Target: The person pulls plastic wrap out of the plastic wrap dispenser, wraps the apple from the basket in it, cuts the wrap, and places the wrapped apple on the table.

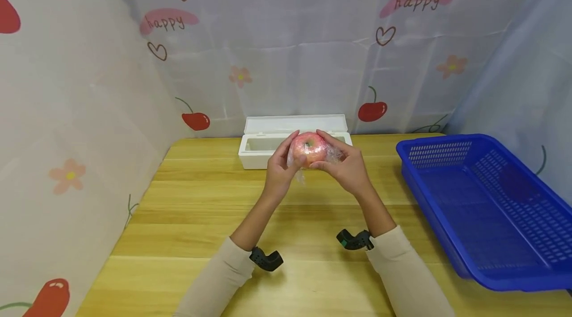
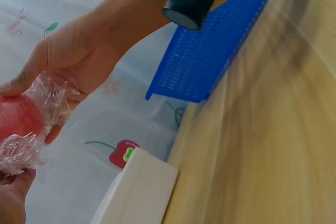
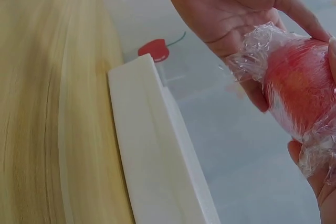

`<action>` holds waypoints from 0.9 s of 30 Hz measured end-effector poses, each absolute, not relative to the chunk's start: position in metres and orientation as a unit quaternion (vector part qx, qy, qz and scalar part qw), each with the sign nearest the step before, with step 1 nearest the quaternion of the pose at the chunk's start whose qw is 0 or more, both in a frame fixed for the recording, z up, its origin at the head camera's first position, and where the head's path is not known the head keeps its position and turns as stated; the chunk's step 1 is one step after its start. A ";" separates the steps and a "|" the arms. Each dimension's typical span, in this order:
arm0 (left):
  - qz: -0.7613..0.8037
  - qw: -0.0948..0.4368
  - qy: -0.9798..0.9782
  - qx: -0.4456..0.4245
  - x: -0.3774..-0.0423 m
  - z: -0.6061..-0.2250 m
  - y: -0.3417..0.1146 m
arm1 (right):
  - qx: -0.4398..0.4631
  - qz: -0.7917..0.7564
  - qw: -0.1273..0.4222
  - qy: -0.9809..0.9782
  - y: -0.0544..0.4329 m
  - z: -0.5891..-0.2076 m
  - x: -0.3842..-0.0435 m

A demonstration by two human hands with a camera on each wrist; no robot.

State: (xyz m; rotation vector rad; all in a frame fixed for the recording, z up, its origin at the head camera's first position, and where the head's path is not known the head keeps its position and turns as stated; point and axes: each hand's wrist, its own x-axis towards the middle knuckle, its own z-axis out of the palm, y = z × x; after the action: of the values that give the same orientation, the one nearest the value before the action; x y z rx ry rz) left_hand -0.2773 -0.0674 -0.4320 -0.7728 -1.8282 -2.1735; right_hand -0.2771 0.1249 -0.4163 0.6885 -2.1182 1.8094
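Observation:
A red apple (image 1: 309,147) wrapped in clear plastic film is held up between both hands, above the table's far part. My left hand (image 1: 281,164) grips its left side, thumb toward me. On the other side my right hand (image 1: 346,164) grips it, fingers along the far edge and thumb near the front. Bunched plastic film (image 3: 257,51) sticks out at both ends of the apple (image 3: 299,85) in the right wrist view. Behind and below the hands stands a white box (image 1: 254,160) with its lid raised at the back.
A blue plastic basket (image 1: 466,257) stands on the right of the wooden table (image 1: 196,237). A printed curtain (image 1: 286,58) encloses the back and sides. Each wrist wears a black camera mount, such as the left mount (image 1: 266,259).

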 end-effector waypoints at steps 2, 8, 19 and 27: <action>-0.737 0.106 -0.614 -0.259 -0.279 -0.432 -0.069 | 0.246 0.623 0.134 -0.730 0.124 -0.416 -0.277; -0.732 0.119 -0.619 -0.260 -0.281 -0.431 -0.073 | 0.276 0.618 0.139 -0.722 0.121 -0.414 -0.276; -0.725 0.070 -0.629 -0.272 -0.280 -0.427 -0.078 | 0.266 0.610 0.165 -0.728 0.117 -0.408 -0.268; -0.726 0.104 -0.624 -0.269 -0.280 -0.429 -0.077 | 0.285 0.620 0.204 -0.702 0.108 -0.395 -0.254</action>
State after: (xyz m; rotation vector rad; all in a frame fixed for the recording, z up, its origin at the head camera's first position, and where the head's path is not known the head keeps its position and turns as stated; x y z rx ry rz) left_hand -0.2804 -0.0769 -0.4294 -0.7942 -1.8413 -2.1413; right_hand -0.2544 0.1080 -0.3949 0.7952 -1.9573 1.7296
